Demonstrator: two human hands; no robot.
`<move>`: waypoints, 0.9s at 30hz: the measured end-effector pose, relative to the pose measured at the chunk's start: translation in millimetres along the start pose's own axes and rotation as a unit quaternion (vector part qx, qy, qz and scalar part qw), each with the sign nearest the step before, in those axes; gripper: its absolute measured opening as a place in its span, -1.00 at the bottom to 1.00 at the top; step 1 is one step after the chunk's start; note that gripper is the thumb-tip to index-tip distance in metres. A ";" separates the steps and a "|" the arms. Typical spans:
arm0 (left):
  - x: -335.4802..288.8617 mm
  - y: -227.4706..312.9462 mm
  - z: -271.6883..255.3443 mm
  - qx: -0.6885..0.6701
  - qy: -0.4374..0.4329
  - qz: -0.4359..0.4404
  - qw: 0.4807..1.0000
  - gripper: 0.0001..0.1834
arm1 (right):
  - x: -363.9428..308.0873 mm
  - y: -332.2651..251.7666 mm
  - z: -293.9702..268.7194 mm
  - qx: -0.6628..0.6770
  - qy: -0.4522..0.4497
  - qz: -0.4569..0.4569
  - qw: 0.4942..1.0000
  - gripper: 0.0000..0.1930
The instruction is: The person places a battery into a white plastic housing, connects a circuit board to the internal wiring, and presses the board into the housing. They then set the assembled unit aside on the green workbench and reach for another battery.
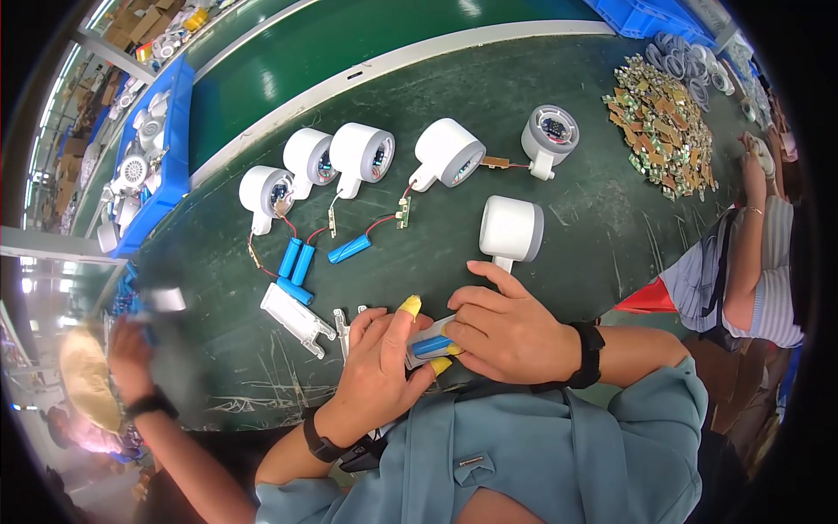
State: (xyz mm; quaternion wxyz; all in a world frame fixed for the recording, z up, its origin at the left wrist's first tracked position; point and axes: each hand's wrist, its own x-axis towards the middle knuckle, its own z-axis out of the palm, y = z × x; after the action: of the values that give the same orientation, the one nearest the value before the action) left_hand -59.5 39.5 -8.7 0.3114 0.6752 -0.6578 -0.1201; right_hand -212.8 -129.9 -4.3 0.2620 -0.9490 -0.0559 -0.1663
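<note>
Near the table's front edge, my left hand (374, 371) grips a pale plastic handle shell (419, 355) that has a blue cylindrical battery (429, 345) lying in it. My right hand (517, 336) is closed over the shell's other end, fingertips on the battery; the exact grip is partly covered. Yellow finger cots cover some fingertips. Just beyond my right hand lies a white round fan-like head (511, 229), its short neck reaching down to my fingers. Left of my left hand, an empty white handle shell (297, 316) rests on the table, with another white plastic part (341, 330) beside it.
Several white heads (362, 157) lie in a row, some wired to circuit boards (403, 212) and blue batteries (349, 250). A heap of small boards (662, 127) lies far right. Blue bins (179, 131) stand at the edges. Another person's blurred hand (131, 354) is at left; a co-worker's arm (746, 253) is at right.
</note>
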 end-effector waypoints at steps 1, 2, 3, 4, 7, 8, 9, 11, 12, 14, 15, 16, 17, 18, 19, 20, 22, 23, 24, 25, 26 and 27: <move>0.6 -0.8 -0.1 0.002 0.000 -0.001 1.000 0.01 | 0.7 0.7 1.0 0.000 0.001 0.002 1.000 -0.67; 0.4 -1.6 0.7 0.002 -0.001 0.000 1.000 0.01 | 0.7 0.9 1.3 0.001 0.000 0.000 1.000 -0.68; 0.2 -3.1 1.7 -0.004 0.002 0.004 1.000 0.00 | 1.0 1.0 1.5 0.002 -0.001 -0.002 1.000 -0.69; 0.5 -3.9 1.8 -0.009 0.005 0.009 1.000 -0.01 | 2.3 1.2 1.5 0.001 0.001 0.000 1.000 -0.69; 3.3 -0.3 -0.1 0.000 0.007 0.017 1.000 -0.05 | -0.1 -4.7 1.1 -0.033 -0.008 -0.011 0.999 -0.73; 4.8 1.4 -1.4 -0.002 0.002 0.032 0.999 -0.05 | -1.8 -6.5 2.8 -0.052 -0.006 -0.012 0.999 -0.74; 6.2 1.6 -2.0 0.010 -0.001 0.026 1.000 -0.08 | -2.2 -2.9 4.2 -0.074 -0.002 -0.019 0.997 -0.76; 9.1 1.0 -3.5 0.023 -0.004 0.040 0.999 -0.12 | -8.2 -1.0 2.9 -0.119 0.022 -0.030 0.992 -0.77; 7.5 4.3 -5.2 0.043 -0.008 0.030 0.999 -0.18 | -9.7 -1.5 -1.7 -0.058 0.076 -0.032 0.995 -0.77; 6.7 7.6 -7.2 0.041 -0.004 0.005 0.999 -0.30 | -16.2 2.1 -22.3 -0.004 0.161 -0.044 0.986 -0.72; 8.0 11.7 -10.4 0.042 -0.009 0.016 0.999 -0.30 | -21.5 8.8 -29.5 -0.011 0.168 -0.038 0.985 -0.72; 10.0 17.6 -15.2 -0.025 -0.028 -0.036 0.999 -0.34 | -26.6 17.0 -34.7 -0.034 0.249 0.018 0.968 -0.73; 13.2 20.9 -19.2 -0.088 -0.051 -0.086 0.991 -0.37 | -32.5 24.8 -38.3 -0.058 0.331 0.075 0.939 -0.73; 13.1 13.8 -17.9 -0.136 -0.042 -0.097 0.985 -0.40 | -37.1 34.2 -37.9 0.011 0.362 0.144 0.921 -0.76; 12.7 14.3 -21.2 -0.199 -0.040 -0.148 0.968 -0.45 | -40.6 42.3 -36.6 0.081 0.391 0.210 0.893 -0.78; 22.2 21.7 -23.9 -0.319 -0.004 -0.216 0.923 -0.50 | -41.1 46.6 -37.5 0.161 0.413 0.262 0.857 -0.79; 39.6 24.5 -25.9 -0.450 0.037 -0.279 0.847 -0.68 | -44.0 57.7 -32.3 0.260 0.426 0.294 0.815 -0.79; 42.6 21.7 -27.5 -0.446 0.030 -0.276 0.851 -0.68 | -43.9 62.2 -28.6 0.363 0.422 0.317 0.768 -0.78; 44.6 18.5 -28.9 -0.446 0.062 -0.267 0.852 -0.70 | -42.8 65.3 -25.3 0.356 0.416 0.298 0.782 -0.76; 46.1 15.9 -31.5 -0.445 0.095 -0.258 0.852 -0.71 | -42.5 65.3 -25.0 0.320 0.399 0.304 0.804 -0.77; 47.3 16.7 -38.0 -0.435 0.113 -0.226 0.864 -0.72 | -42.1 65.5 -26.8 0.301 0.387 0.303 0.817 -0.78; 44.8 11.0 -50.0 -0.429 0.104 -0.165 0.882 -0.73 | -41.0 64.6 -28.6 0.285 0.373 0.300 0.830 -0.78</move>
State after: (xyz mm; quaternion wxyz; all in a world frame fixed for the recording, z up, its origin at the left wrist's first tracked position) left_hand -35.2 10.1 47.6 0.6129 0.5829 -0.3853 -0.3690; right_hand -247.0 -200.7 -26.3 0.5585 -0.6681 0.2887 -0.3980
